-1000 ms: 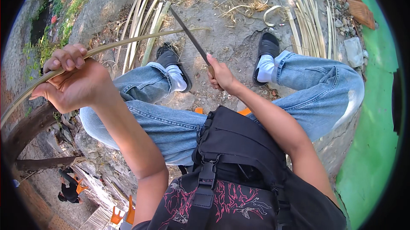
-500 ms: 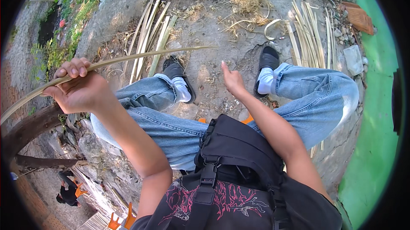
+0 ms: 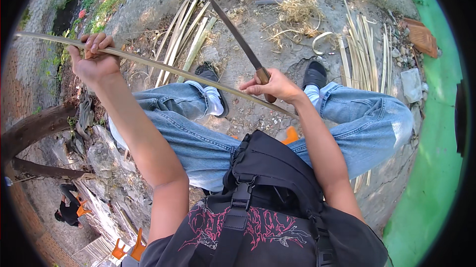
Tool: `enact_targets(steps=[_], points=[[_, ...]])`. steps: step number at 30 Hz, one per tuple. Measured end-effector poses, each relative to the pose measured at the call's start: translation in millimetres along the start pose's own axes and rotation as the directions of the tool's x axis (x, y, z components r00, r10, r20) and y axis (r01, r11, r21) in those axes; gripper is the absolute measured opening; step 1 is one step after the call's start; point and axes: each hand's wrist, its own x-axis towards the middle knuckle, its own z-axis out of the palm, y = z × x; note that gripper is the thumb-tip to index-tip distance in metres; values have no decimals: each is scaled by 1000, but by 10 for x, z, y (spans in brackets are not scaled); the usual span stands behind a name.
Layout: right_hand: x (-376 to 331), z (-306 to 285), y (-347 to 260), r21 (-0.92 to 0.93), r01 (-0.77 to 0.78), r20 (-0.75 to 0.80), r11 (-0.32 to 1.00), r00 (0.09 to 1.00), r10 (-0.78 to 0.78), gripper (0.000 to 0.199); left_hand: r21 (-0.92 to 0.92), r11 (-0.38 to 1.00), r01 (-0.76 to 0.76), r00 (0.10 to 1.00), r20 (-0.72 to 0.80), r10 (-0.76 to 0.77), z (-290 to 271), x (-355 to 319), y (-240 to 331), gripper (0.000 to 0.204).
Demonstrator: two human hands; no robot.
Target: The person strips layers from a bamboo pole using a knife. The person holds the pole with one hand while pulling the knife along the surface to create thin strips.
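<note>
Left hand (image 3: 94,61) is raised out to the side, fingers (image 3: 96,44) curled tight around a long thin bamboo strip (image 3: 163,66). The strip runs from past the left hand's outer side, down across the left knee, to a spot just under the right hand (image 3: 272,86). Right hand grips the wooden handle (image 3: 265,81) of a long knife (image 3: 238,36), fingers wrapped closed on it; blade points up and away from the strip, over bare ground. Handle sits just above the strip's near end; can't tell if blade edge touches the strip.

Person sits with legs in blue jeans (image 3: 198,138), black shoes with white socks, black backpack (image 3: 267,178) on the chest below the strip. Beyond the strip's middle lies a bundle of split bamboo slats (image 3: 186,39) on the dirt; another bundle of slats (image 3: 362,54) lies well off the knife's right side, near a green wall (image 3: 431,168). Curled shavings (image 3: 297,14) lie beyond the knife tip. Open dirt between the two bundles leaves free room around the blade. Rocks (image 3: 144,4) edge the ground above the left hand.
</note>
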Motion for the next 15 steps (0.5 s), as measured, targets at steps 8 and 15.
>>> enact_targets(steps=[8, 15], points=[[-216, 136, -393, 234, -11, 280, 972, 958, -57, 42, 114, 991, -74, 996, -37, 78, -100, 241, -184, 45], [-110, 18, -468, 237, 282, -194, 930, 951, -239, 35, 975, 216, 45, 998, -53, 29, 316, -177, -1174, 64]])
